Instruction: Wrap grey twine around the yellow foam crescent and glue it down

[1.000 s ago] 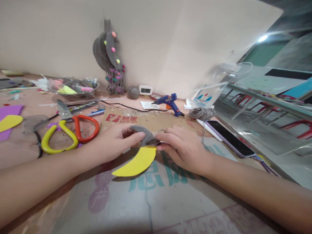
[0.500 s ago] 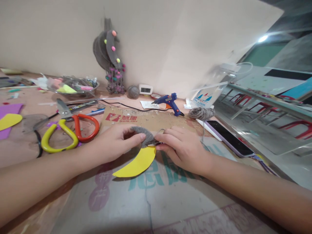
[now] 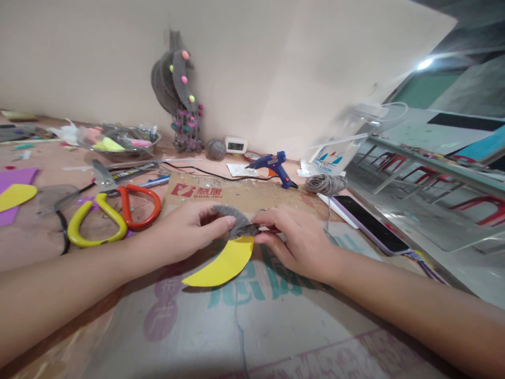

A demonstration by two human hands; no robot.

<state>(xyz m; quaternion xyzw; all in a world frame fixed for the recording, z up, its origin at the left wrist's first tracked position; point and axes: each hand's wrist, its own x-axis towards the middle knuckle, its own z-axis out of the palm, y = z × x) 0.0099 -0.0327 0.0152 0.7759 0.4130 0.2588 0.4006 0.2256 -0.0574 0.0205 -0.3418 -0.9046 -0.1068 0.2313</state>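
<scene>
A yellow crescent cutout [image 3: 223, 264] sits between my hands, its upper part wound with grey yarn [image 3: 239, 225]. My left hand [image 3: 193, 229] pinches the wrapped end between thumb and fingers. At the right edge of the winding, my right hand [image 3: 295, 239] is closed on the grey yarn, thumb and fingers close together. A thin strand loops above its fingertips. The crescent's bare tip points toward the lower left, above the printed cardboard [image 3: 189, 337]. The far wrapped tip is partly hidden by my left fingers.
Scissors [image 3: 118, 216] with yellow and red handles lie left. Behind are a blue glue gun [image 3: 276, 167], a yarn skein [image 3: 325, 184], a small clock [image 3: 235, 145] and a bowl of craft bits [image 3: 118, 142]. A phone [image 3: 371, 223] rests right, before a plastic jug [image 3: 339, 142].
My right hand's fingers have shifted slightly at the yarn, and more dark strand shows beside the winding. My left hand and the crescent have hardly moved.
</scene>
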